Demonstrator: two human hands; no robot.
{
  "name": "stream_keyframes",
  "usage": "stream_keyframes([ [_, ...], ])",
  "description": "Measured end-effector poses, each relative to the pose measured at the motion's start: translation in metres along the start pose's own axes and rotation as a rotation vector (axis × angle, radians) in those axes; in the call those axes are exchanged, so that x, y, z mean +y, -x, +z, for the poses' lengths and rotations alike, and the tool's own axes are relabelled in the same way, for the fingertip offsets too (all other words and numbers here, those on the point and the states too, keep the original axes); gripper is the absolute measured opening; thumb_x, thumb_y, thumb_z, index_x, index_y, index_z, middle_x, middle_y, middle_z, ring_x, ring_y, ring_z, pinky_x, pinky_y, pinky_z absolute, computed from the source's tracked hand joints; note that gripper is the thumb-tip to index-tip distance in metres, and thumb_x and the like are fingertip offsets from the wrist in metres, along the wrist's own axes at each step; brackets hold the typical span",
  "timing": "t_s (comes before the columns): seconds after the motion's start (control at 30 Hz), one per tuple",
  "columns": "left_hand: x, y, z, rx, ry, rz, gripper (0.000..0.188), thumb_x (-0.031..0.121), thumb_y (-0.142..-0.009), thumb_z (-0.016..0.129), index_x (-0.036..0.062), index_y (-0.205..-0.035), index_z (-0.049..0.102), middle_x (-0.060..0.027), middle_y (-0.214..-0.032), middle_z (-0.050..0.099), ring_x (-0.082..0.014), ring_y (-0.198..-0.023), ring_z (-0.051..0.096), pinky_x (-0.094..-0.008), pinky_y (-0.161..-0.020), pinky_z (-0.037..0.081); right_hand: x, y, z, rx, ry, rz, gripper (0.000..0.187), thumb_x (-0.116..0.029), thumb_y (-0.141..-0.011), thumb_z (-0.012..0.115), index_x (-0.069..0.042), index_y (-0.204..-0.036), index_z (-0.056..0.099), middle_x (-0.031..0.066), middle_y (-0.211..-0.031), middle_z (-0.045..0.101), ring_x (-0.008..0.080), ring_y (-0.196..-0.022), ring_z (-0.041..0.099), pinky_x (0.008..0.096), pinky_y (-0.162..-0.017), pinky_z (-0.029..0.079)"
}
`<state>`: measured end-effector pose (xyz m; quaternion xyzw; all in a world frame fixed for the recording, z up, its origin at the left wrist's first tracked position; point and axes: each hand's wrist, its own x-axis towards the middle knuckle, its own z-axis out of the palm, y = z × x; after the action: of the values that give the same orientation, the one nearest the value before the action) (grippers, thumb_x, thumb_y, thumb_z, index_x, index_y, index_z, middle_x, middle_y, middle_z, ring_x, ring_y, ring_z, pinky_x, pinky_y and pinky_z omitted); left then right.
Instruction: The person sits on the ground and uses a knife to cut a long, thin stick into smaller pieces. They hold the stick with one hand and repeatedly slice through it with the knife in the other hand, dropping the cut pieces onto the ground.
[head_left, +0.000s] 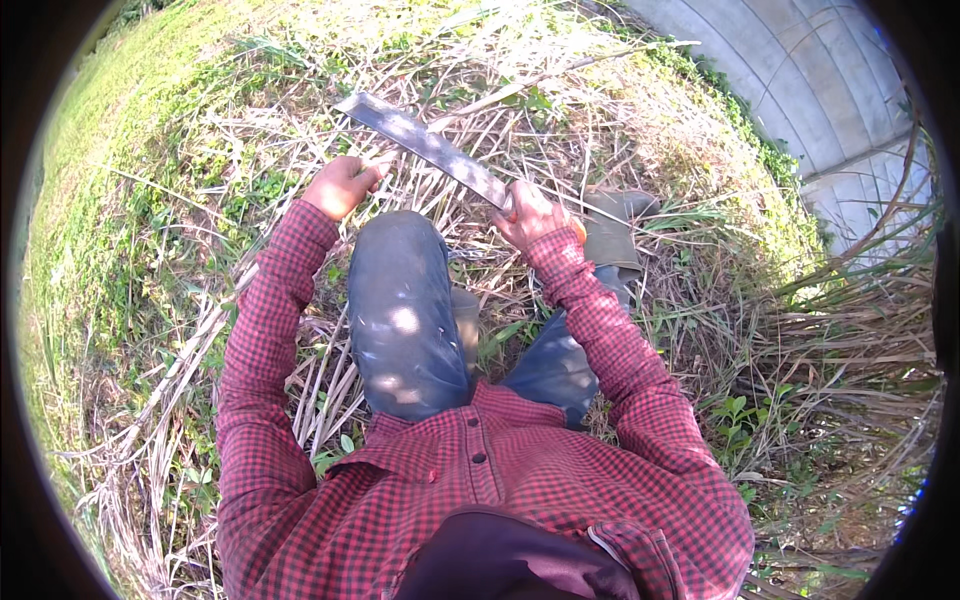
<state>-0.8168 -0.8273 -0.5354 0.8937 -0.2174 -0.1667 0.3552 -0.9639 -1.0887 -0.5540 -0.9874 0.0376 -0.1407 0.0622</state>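
Note:
My right hand [533, 215] is closed round the handle of a machete [425, 145], with a bit of orange showing at the handle's end. The long, flat, dark grey blade points up and left and ends in a squared tip. Beyond my raised knee, my left hand [338, 188] is closed, thumb and fingers pinching the near end of a pale dry stalk [520, 85]. That stalk runs up to the right, and the blade crosses over it close to my left hand. Both hands are above the ground litter, well apart.
Cut dry stalks [190, 350] and green weeds cover the ground. A rubber boot [612, 228] stands beside my right hand. Tall dry grass [860, 350] leans in at the right, and a curved grey concrete wall [800, 80] rises at the upper right.

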Motion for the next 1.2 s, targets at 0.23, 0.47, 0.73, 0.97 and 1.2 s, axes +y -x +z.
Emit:
stream_keyframes([
  [0.23, -0.019, 0.047, -0.038, -0.107, 0.211, -0.071, 0.040, 0.037, -0.084, 0.053, 0.0023, -0.065, 0.056, 0.0005, -0.052, 0.047, -0.0074, -0.051, 0.042, -0.0240, -0.050, 0.035, 0.059, -0.030, -0.025, -0.165, 0.006, 0.539, 0.035, -0.034, -0.075, 0.060, -0.007, -0.095, 0.050, 0.0125, -0.083, 0.062, 0.0283, -0.078, 0.061, 0.0406, -0.072, 0.049],
  [0.47, -0.018, 0.074, -0.041, 0.031, -0.007, 0.052, 0.040, 0.035, -0.083, 0.052, -0.0010, -0.065, 0.054, -0.0088, -0.051, 0.048, -0.0180, -0.048, 0.045, -0.0331, -0.050, 0.038, 0.023, -0.030, -0.035, -0.362, 0.061, 0.185, 0.049, -0.038, -0.074, 0.062, -0.006, -0.107, 0.046, 0.0143, -0.096, 0.059, 0.0291, -0.089, 0.059, 0.0423, -0.078, 0.048],
  [0.73, -0.060, 0.167, -0.067, 0.213, -0.042, 0.028, 0.031, 0.031, -0.084, 0.055, 0.0011, -0.081, 0.062, -0.0043, -0.050, 0.047, -0.0102, -0.045, 0.042, -0.0268, -0.045, 0.034, 0.156, -0.052, -0.044, -0.240, 0.142, 0.680, 0.047, -0.043, -0.077, 0.054, -0.007, -0.107, 0.053, 0.0148, -0.091, 0.062, 0.0274, -0.087, 0.059, 0.0363, -0.080, 0.047],
  [0.97, -0.068, 0.136, -0.046, 0.639, -0.786, 0.240, 0.013, 0.022, -0.079, 0.057, 0.0099, -0.084, 0.056, -0.0021, -0.064, 0.054, -0.0144, -0.048, 0.047, -0.0271, -0.044, 0.038, 0.064, -0.024, -0.038, -0.254, 0.070, 0.139, 0.041, -0.040, -0.076, 0.057, -0.009, -0.101, 0.046, 0.0112, -0.092, 0.061, 0.0287, -0.086, 0.060, 0.0423, -0.076, 0.047],
  [1.2, -0.048, 0.095, -0.020, 0.598, -0.856, 0.205, 0.015, 0.014, -0.076, 0.056, 0.0128, -0.091, 0.052, -0.0019, -0.077, 0.054, -0.0171, -0.069, 0.055, -0.0313, -0.059, 0.040, 0.049, -0.032, -0.033, -0.468, 0.040, 0.366, 0.040, -0.039, -0.076, 0.055, -0.007, -0.100, 0.051, 0.0153, -0.086, 0.061, 0.0300, -0.085, 0.059, 0.0401, -0.076, 0.047],
])
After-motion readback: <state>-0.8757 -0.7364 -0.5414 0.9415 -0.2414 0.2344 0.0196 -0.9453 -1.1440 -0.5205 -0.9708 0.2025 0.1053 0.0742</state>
